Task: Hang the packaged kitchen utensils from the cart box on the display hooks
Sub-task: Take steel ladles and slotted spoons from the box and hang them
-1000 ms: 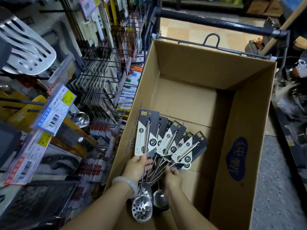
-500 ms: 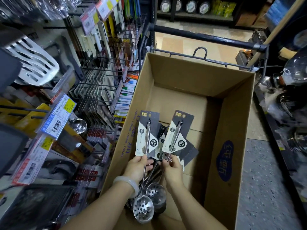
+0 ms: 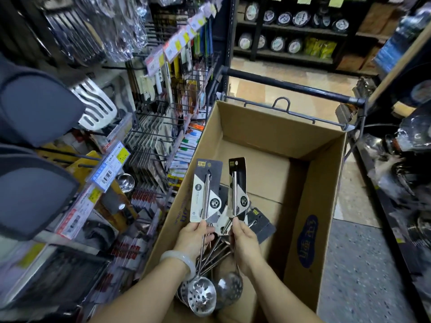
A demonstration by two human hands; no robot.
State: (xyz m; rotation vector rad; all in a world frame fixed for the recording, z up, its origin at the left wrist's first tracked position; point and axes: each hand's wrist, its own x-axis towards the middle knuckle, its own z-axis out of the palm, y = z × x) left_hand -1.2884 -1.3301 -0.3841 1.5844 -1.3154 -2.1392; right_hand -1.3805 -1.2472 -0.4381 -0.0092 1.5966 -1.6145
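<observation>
Over the open cardboard box (image 3: 275, 134) that sits in the cart (image 3: 291, 86), both hands work at a bunch of packaged strainer spoons. From the head view, the left hand (image 3: 194, 237) is closed around the metal handle of one spoon (image 3: 205, 199), holding it upright just below its grey and white card, with the perforated bowl (image 3: 201, 294) hanging under the wrist. A pale bangle (image 3: 179, 258) circles that wrist. The right hand (image 3: 243, 238) pinches the handle of a second spoon (image 3: 236, 190), also held upright, its card turned partly edge-on and its bowl (image 3: 229, 287) hanging below the hand. Between and behind the two hands lie more carded spoons (image 3: 258, 222) — fanned out against the bottom of the box, their handles bunched together below the hands. Left of the box, the display rack (image 3: 151, 141) carries rows of wire hooks crowded with carded goods, with price labels (image 3: 109, 166) clipped at the hook ends and a white slotted spatula (image 3: 95, 106) hanging higher up. Dark shelves (image 3: 291, 31) with round packs stand across the aisle.
</observation>
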